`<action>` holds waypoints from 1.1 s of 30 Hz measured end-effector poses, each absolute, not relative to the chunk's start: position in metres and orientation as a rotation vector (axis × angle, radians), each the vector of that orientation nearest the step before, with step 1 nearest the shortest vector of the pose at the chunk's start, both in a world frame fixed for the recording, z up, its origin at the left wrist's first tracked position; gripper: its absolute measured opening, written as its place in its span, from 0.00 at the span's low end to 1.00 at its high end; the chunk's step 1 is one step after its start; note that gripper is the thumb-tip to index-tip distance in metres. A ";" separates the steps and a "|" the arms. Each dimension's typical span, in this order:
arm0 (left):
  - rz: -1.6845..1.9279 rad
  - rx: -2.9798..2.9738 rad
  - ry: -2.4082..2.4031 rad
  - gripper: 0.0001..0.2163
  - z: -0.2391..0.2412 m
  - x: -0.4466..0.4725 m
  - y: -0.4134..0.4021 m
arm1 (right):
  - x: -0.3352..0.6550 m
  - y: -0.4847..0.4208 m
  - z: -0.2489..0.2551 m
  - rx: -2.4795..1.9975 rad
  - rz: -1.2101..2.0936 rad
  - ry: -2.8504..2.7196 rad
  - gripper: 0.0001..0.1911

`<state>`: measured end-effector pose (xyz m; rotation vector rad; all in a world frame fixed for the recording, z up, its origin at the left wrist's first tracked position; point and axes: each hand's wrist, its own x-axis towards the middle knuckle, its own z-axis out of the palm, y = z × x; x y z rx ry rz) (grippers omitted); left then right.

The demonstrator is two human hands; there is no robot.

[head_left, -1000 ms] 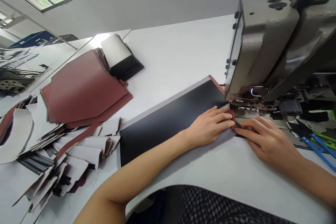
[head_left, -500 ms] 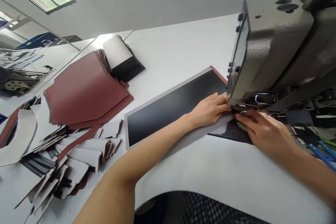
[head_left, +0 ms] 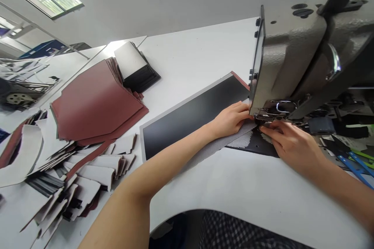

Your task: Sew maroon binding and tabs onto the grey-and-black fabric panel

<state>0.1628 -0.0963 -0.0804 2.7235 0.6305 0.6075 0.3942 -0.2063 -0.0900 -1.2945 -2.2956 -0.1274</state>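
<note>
A sewing machine head (head_left: 280, 58) stands at the right, its presser foot and needle area (head_left: 257, 118) low on its left side. My left hand (head_left: 232, 118) lies palm down, fingers stretched over a grey mesh fabric (head_left: 216, 146) with fingertips beside the needle. Under that arm stretches a long black panel (head_left: 189, 114) with a grey border and a dark red edge at the far end. My right hand (head_left: 288, 138) is closed at the needle's right side, thumb and forefinger near together; what they pinch is hidden. Beneath is the machine's dark bed plate (head_left: 257, 146).
To the left lie a stack of dark red panels (head_left: 96, 101), a black-and-white stack (head_left: 131, 62) and many loose white-backed strips (head_left: 93, 175). Blue-handled tools (head_left: 355, 167) sit at the far right. The white table's curved front edge (head_left: 181, 212) is near my lap.
The view has shifted slightly, so the machine appears a little further left. Both hands stay at the needle; the fabric shows only a slight shift, if any.
</note>
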 end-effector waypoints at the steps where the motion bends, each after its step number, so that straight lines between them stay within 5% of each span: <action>1: 0.609 2.694 0.655 0.17 -0.081 0.164 -0.098 | 0.394 -0.206 -0.089 -1.289 -0.142 -2.292 0.19; 13: 0.380 2.740 0.949 0.18 -0.066 0.157 -0.182 | 0.392 -0.210 -0.081 -1.112 0.046 -2.301 0.17; 24: 0.399 2.769 1.009 0.18 -0.068 0.163 -0.168 | 0.388 -0.214 -0.075 -1.091 0.023 -2.383 0.19; 33: 0.396 2.767 1.027 0.19 -0.069 0.160 -0.170 | 0.453 -0.209 -0.049 -2.118 -0.174 -1.915 0.12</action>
